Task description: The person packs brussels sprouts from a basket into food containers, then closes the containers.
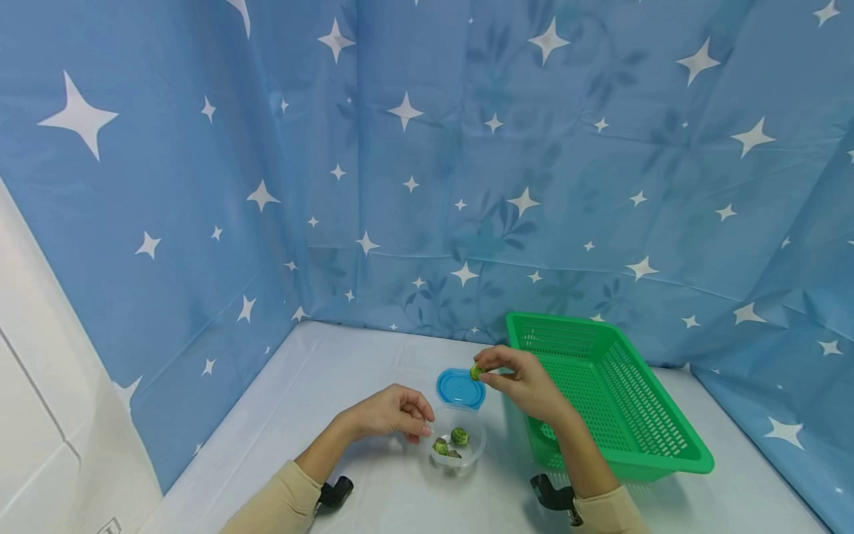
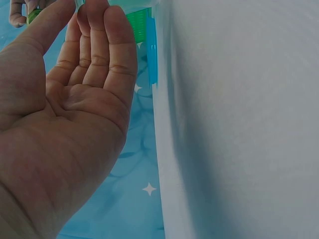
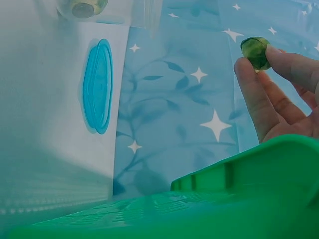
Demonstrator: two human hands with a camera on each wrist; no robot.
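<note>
Between thumb and fingertips, my right hand point(image 1: 523, 382) pinches a green Brussels sprout point(image 1: 477, 371), held up over the blue lid's right side. The right wrist view shows this sprout point(image 3: 255, 53) clearly, gripped at its edges. My left hand point(image 1: 389, 412) pinches the left rim of a clear round plastic container point(image 1: 462, 415) standing on the table. Several Brussels sprouts point(image 1: 459, 436) lie inside it. Just behind the container, the blue lid point(image 1: 459, 389) lies flat. In the left wrist view only a sliver of the container shows at the left fingertips.
A large green slotted basket point(image 1: 667, 386) stands to the right, close beside the right forearm; the part of it behind that arm is hidden. White cloth point(image 1: 347, 363) covers the table. A blue star-patterned curtain point(image 1: 440, 222) hangs along the back and sides.
</note>
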